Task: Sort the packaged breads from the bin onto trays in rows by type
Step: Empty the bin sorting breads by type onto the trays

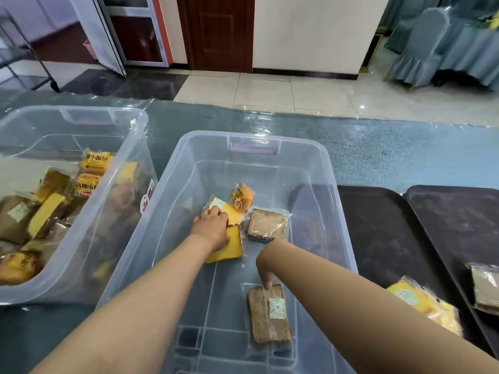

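- Left hand (212, 225) lies flat on a yellow cake packet (226, 245), fingers around its far edge.
- Right hand (266, 279) pinches the brown bread packet (268, 314) at its top; fingers mostly hidden.
- Both packets lie in the clear bin (270, 147); dark tray (378, 238) right of the hands.

Both forearms are bare, with no sleeves in sight. The left hand (213, 225) wears no glove or ring. The right hand (266, 279) is likewise bare, though mostly hidden.

bin (318, 168) left of trays (378, 238) (breads (267, 225) inside)
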The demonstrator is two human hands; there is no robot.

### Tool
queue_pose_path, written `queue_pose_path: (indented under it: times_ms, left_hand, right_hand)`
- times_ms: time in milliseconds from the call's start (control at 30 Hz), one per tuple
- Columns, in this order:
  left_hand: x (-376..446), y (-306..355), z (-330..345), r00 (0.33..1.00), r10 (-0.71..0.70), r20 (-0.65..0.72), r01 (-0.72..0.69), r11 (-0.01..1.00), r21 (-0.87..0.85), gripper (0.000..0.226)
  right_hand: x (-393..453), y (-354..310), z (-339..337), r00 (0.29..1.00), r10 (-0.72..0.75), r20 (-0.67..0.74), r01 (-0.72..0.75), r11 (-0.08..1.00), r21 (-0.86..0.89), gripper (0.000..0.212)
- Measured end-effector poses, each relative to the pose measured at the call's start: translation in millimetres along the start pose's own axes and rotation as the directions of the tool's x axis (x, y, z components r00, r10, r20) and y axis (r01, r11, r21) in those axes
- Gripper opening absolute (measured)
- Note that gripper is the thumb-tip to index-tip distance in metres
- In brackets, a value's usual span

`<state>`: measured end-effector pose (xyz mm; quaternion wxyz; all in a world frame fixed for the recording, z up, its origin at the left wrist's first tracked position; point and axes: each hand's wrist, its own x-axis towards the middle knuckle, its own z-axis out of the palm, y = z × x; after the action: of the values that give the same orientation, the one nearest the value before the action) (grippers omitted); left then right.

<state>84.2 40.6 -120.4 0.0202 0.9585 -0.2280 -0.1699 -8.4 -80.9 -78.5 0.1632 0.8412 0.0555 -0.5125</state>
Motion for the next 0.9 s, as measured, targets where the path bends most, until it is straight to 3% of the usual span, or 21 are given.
queue_pose_path:
  times_ms: [167,467,633,733,900]
  left_hand:
    - [2,-6,3,0.999,0.002,-0.033,-0.004,0.999,-0.042,0.045]
    - [8,-8,2,0.999,-0.015,-0.030,0.012,0.995,-0.095,0.044]
    - [8,-10,1,0.997,-0.058,0.053,0.065,0.987,-0.145,0.046]
    - [6,-12,1,0.997,-0.054,0.048,0.061,0.983,-0.174,0.042]
    - [3,-17,3,0.999,-0.034,0.027,0.038,0.984,-0.173,0.035]
  right_hand:
    - [10,-15,10,0.999,-0.019,-0.040,0.021,0.998,0.057,0.062]
    - [0,-13,5,0.986,-0.082,0.147,0.084,0.996,-0.002,0.050]
    - [7,3,-3,0.998,0.066,-0.002,-0.065,0.984,0.168,0.053]
    - [5,18,-11,0.987,0.159,0.001,-0.153,0.952,0.266,0.051]
    - [0,47,-34,0.962,0.237,-0.136,-0.190,0.939,0.287,0.039]
